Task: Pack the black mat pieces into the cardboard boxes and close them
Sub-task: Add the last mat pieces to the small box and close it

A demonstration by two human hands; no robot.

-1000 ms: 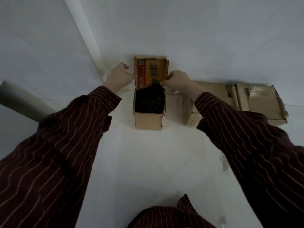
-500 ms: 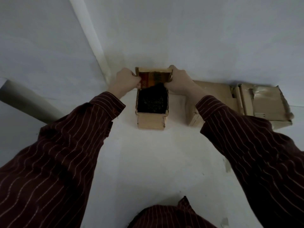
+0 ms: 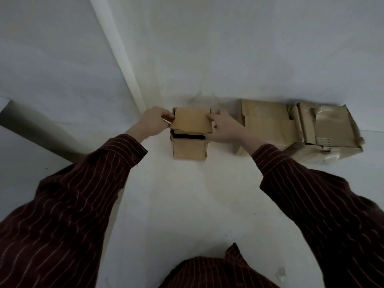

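No writing or brand can be read anywhere in this view; the lid that faces the camera is plain brown cardboard, and a small pale label patch on the far right box is too blurred to make out.

The small cardboard box (image 3: pixel 190 149) stands on the white surface (image 3: pixel 187 204) just above the centre of the frame. Its lid flap (image 3: pixel 192 121) is folded forward and nearly flat over the opening, with a dark slit left along the near edge where the black mat pieces (image 3: pixel 188 136) show inside.

The left hand (image 3: pixel 152 121) comes in from the lower left, its fingers curled and pinching the left edge of the flap. The right hand (image 3: pixel 225 128) comes in from the lower right, its fingertips pressed on the flap's right edge and its palm against the right side of the box. Both forearms are stretched forward in dark maroon striped sleeves (image 3: pixel 83 204).

To the right, touching or just beside the right wrist, lies a flat larger cardboard box (image 3: pixel 268 125), and beyond it at the right edge of the frame a crumpled taped box (image 3: pixel 328 132). A pale strip (image 3: pixel 118 53) runs diagonally down the wall to the corner behind the left hand.
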